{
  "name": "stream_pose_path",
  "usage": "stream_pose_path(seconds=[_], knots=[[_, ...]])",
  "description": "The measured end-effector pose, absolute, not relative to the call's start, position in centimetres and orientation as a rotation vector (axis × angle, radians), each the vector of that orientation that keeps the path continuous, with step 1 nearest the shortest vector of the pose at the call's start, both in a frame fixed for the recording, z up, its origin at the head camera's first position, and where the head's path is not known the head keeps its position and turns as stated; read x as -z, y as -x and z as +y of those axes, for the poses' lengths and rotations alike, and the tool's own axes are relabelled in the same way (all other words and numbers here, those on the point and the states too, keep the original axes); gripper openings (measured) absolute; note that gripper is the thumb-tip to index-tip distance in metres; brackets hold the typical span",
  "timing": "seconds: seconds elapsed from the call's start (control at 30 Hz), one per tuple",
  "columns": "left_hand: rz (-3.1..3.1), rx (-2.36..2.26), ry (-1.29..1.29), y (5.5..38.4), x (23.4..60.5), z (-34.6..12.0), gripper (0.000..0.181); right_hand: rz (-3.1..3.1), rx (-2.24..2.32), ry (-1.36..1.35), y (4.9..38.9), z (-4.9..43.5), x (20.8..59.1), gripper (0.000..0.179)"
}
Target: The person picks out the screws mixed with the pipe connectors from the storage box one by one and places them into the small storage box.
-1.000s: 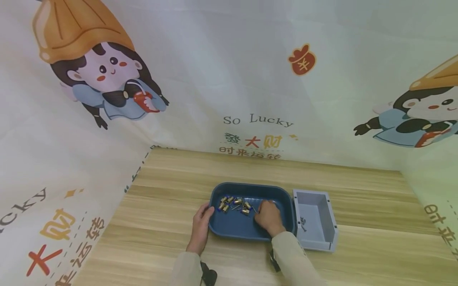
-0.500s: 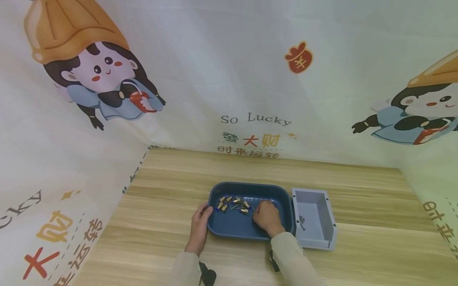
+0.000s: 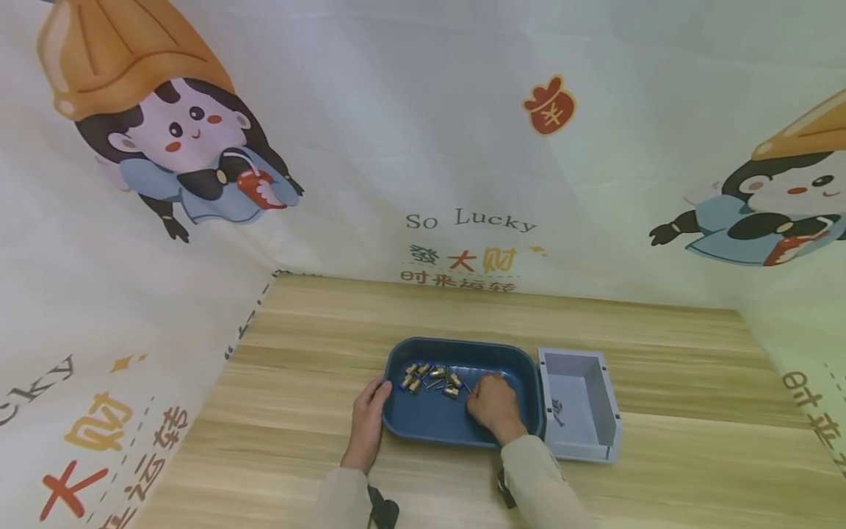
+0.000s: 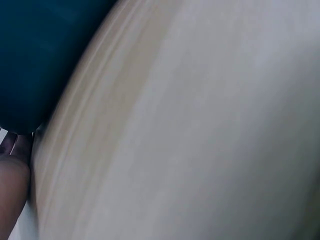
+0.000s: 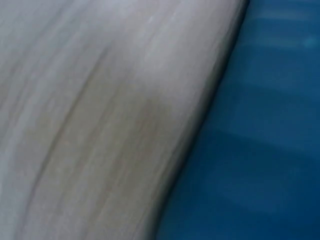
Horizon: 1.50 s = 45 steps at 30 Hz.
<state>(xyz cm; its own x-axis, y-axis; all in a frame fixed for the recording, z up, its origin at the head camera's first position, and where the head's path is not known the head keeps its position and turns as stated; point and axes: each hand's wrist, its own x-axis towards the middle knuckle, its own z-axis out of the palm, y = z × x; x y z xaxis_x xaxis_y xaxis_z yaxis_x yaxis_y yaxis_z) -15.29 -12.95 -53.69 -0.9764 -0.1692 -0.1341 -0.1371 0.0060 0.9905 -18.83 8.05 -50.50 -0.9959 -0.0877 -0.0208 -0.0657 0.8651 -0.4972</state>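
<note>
My left hand [image 3: 368, 419] holds the left end of a dark blue plastic tray [image 3: 429, 426], thumb at the rim and fingers against its outside wall. In the left wrist view, part of the hand [image 4: 12, 182] shows at the tray's edge [image 4: 45, 55]. My right hand [image 3: 494, 404] reaches into the tray's right half with bent fingers pointing down. A thin metal shaft [image 3: 466, 386] meets its thumb side; whether the fingers pinch anything is hidden. Left of it lie several brass fittings with blue ends [image 3: 423, 376], mixed with thin screws [image 3: 435, 383].
Against the tray's right side stands a grey open bin [image 3: 581, 400] with a few small screws [image 3: 558, 411] at its left wall. Both sit on a wood-grain table [image 3: 687, 382]. A printed curtain [image 3: 370, 147] closes off the back and sides.
The head view has shifted slightly. Both hands keep their places at the tray, and the fittings and bin look unchanged.
</note>
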Motion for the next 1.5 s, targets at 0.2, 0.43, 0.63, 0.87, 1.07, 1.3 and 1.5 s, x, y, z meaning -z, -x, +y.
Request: stream_pose_path(seconds=[0.2, 0.43, 0.63, 0.87, 1.07, 1.3, 1.5], knots=[[-2.197, 2.177, -0.350, 15.4, 53.8, -13.1, 0.049, 2.996, 0.809, 0.119, 18.9, 8.0, 50.5, 0.017], [-2.202, 2.178, -0.353, 15.3, 53.6, -13.0, 0.049, 2.988, 0.873, 0.103, 19.0, 8.1, 50.6, 0.018], [-2.200, 2.173, -0.352, 15.3, 53.6, -12.9, 0.049, 2.934, 0.988, 0.071, 19.1, 8.5, 50.3, 0.017], [-2.198, 2.193, -0.353, 15.2, 53.7, -13.0, 0.050, 2.916, 1.042, 0.086, 18.8, 8.9, 49.6, 0.012], [-2.189, 2.201, -0.345, 15.3, 53.7, -13.1, 0.049, 2.931, 1.062, 0.089, 18.6, 8.9, 49.0, 0.007], [-2.185, 2.209, -0.341, 15.4, 53.6, -13.1, 0.049, 2.976, 1.073, 0.112, 18.4, 8.7, 48.6, 0.005], [-2.179, 2.201, -0.354, 15.4, 53.7, -13.0, 0.047, 2.960, 1.106, 0.087, 18.2, 8.7, 48.2, 0.004]])
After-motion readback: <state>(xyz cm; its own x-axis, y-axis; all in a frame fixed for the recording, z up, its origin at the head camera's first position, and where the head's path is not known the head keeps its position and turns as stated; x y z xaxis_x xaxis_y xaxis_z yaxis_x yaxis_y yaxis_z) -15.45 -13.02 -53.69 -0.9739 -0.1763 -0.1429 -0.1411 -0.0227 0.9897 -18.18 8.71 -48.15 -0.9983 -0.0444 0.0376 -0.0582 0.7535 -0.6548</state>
